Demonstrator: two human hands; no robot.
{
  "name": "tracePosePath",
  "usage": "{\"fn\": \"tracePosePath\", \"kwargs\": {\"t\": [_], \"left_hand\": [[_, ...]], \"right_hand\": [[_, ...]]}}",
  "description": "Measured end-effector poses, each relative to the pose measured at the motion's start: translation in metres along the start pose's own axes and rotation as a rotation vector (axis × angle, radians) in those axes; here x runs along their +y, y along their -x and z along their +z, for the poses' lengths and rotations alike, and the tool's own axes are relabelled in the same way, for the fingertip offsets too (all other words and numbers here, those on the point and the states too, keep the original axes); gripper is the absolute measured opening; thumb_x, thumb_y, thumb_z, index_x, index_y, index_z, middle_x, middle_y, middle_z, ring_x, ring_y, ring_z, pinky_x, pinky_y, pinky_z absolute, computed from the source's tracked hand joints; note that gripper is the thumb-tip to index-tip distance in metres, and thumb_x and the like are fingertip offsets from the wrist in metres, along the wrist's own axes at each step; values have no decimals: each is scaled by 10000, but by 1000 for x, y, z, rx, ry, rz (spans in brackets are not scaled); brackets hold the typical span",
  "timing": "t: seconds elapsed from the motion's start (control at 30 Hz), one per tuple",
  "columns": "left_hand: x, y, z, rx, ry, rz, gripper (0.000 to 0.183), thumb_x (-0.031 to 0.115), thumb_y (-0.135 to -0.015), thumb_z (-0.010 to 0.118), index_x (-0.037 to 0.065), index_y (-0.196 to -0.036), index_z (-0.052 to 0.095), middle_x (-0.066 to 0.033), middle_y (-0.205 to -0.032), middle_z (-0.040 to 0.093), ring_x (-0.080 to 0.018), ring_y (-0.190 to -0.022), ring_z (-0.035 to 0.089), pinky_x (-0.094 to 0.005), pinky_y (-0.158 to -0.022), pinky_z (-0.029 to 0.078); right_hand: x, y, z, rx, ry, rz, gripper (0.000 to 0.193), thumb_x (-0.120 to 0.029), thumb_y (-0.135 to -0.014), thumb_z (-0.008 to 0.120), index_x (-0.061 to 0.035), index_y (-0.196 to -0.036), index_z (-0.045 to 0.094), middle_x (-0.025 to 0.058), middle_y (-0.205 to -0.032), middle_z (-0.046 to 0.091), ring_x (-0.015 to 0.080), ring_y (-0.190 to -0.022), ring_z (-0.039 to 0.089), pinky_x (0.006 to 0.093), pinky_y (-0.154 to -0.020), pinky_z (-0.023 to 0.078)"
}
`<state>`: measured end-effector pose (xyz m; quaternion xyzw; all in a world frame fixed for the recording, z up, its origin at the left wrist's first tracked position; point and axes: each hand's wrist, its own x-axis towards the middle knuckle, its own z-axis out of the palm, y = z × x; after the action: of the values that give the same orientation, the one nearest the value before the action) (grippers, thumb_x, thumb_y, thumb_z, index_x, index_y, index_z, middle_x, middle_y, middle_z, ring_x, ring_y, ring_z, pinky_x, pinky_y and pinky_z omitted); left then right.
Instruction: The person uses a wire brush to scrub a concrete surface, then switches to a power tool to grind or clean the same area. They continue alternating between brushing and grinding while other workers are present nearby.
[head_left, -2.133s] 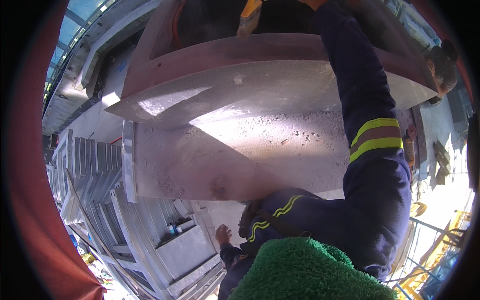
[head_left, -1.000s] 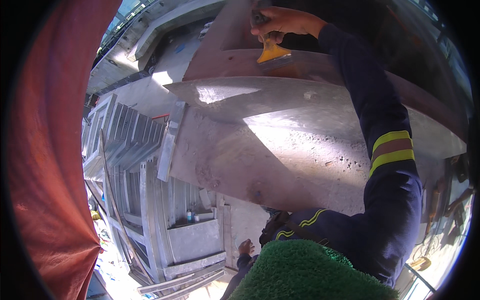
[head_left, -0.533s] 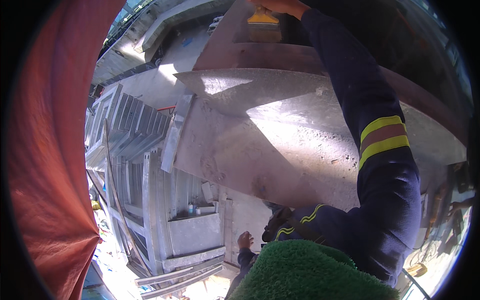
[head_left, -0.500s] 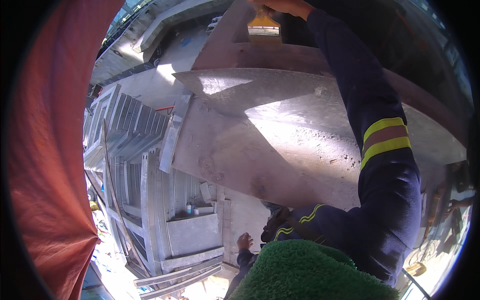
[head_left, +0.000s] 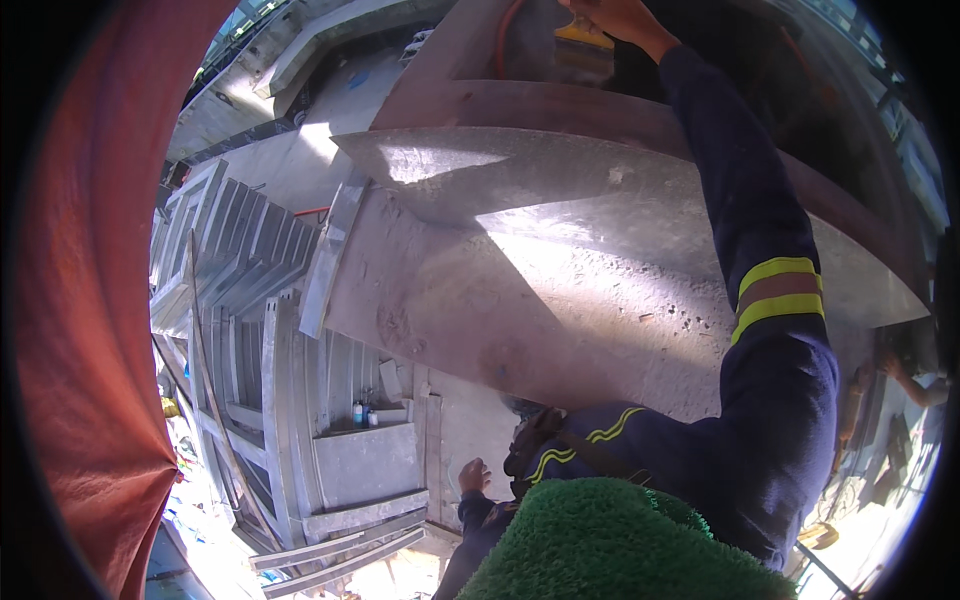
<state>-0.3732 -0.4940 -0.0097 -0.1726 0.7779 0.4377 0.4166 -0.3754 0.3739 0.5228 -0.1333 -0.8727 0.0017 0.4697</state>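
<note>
At the top of the view my right hand (head_left: 618,20) is closed around the handle of a wide yellow paintbrush (head_left: 584,48). The brush hangs over the dark recess behind a reddish-brown edge (head_left: 560,100); motion blurs its bristles. My right arm reaches across a grey metal sheet (head_left: 560,165) and a dusty, sunlit slab-like surface (head_left: 450,270). Low and left of my body, my left hand (head_left: 474,475) hangs free with loosely bent fingers and nothing visible in it.
Stacked grey metal frames (head_left: 240,230) and channels stand at left, with small bottles (head_left: 362,412) on them. Long metal strips (head_left: 345,560) lie below. An orange-red cloth (head_left: 100,300) hangs at the left edge. Another person's arm (head_left: 915,388) shows at right.
My right hand and the paintbrush have moved to the right over the dark recess. The whole view has shifted slightly. My left hand still hangs beside my body.
</note>
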Motion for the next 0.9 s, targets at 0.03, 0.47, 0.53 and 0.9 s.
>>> {"fn": "tracePosePath", "kwargs": {"t": [0.03,0.47,0.53,0.9], "left_hand": [[2,1,2,8,-25,21,471,376,-979,631,44,-1313,623,-134,-1126,715,-276,-913,735,-411,-703,584],[2,-44,-25,-109,-70,-220,414,358,-971,640,62,-1260,658,-78,-980,697,-227,-774,695,-374,-616,532],[21,-54,-37,-97,-28,-130,417,353,-967,646,60,-1263,659,-77,-968,697,-222,-759,693,-374,-612,534],[135,-177,-112,-182,-90,-56,420,340,-969,648,51,-1274,657,-95,-1008,713,-223,-789,710,-372,-621,545]], "right_hand": [[-3,0,-9,-1,41,41,341,-363,-970,731,-50,-1085,658,122,-888,747,203,-716,724,309,-601,556],[-79,-17,0,-867,-636,655,375,-187,-879,779,5,-1153,609,121,-938,740,212,-833,739,358,-689,625],[-95,-38,24,-993,-453,707,418,-205,-852,791,19,-1155,610,131,-946,738,229,-816,742,369,-681,631],[-201,-141,210,-806,-446,348,333,-248,-867,778,27,-996,641,135,-831,710,207,-713,705,327,-584,541]]}}
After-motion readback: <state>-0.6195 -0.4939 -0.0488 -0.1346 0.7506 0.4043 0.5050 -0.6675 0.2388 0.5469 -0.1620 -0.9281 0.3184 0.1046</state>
